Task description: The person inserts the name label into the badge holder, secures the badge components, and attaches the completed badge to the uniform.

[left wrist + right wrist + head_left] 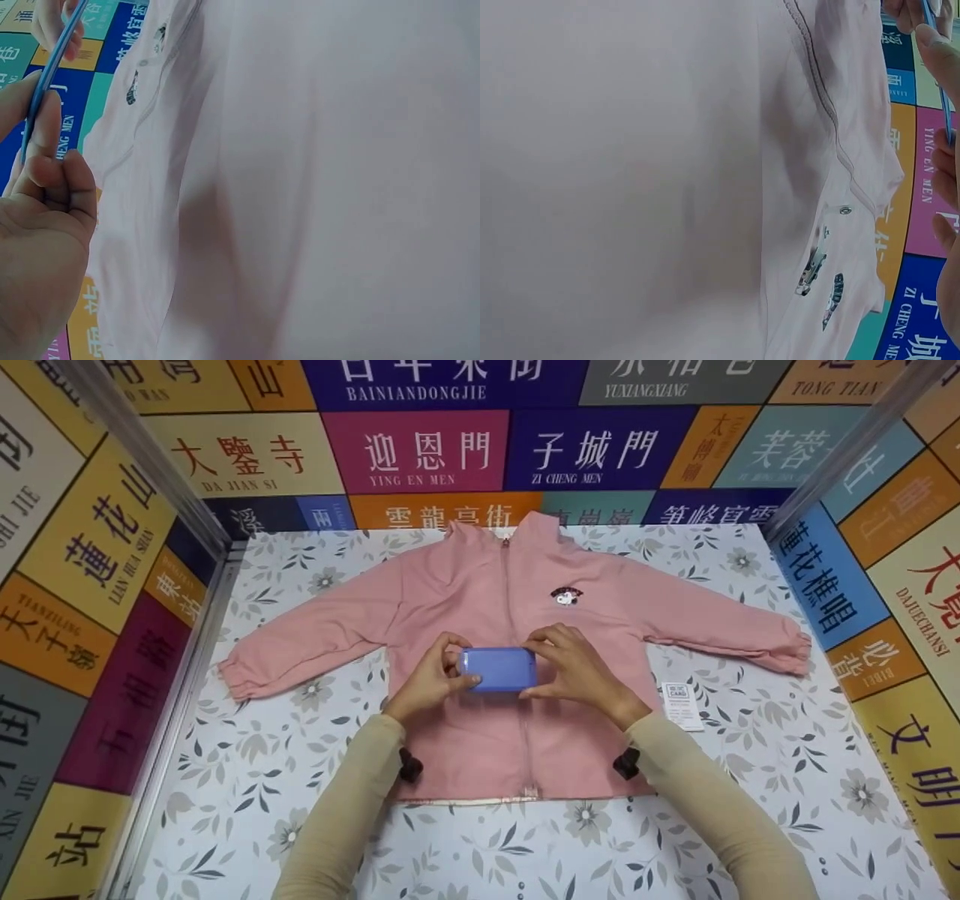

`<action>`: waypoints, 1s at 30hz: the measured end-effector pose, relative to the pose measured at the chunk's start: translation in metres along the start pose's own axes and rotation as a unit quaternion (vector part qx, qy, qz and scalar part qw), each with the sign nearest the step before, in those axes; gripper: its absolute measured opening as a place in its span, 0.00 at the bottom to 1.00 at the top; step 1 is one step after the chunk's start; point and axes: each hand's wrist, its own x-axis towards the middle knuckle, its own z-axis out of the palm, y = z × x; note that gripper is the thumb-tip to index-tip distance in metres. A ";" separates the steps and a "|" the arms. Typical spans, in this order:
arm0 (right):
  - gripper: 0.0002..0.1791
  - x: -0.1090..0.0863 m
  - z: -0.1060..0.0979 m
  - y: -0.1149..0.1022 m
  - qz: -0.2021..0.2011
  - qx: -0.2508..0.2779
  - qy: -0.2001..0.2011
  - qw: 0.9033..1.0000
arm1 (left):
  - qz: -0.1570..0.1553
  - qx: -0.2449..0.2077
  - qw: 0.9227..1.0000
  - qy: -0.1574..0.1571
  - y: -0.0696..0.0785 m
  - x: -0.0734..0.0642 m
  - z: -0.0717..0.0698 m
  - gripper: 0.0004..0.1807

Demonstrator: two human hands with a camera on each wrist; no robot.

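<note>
A flat blue phone is held sideways above the pink zip jacket. My left hand pinches its left end between thumb and fingers. Its right end is gripped the same way by my right hand. Seen edge-on in the left wrist view, the phone is a thin slab; the right wrist view also catches the phone at its right border. The jacket lies front up, zipped, with both sleeves spread outward and a small cartoon patch on the chest.
A white printed tag lies beside the jacket's right side. The table has a white cover with grey leaves and flowers. Colourful panels with Chinese lettering stand at the back and both sides, with metal posts at the corners.
</note>
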 end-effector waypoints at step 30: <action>0.43 -0.001 -0.009 0.002 0.040 0.036 -0.005 0.999 | 0.069 0.121 0.990 0.027 -0.002 -0.003 -0.006 0.47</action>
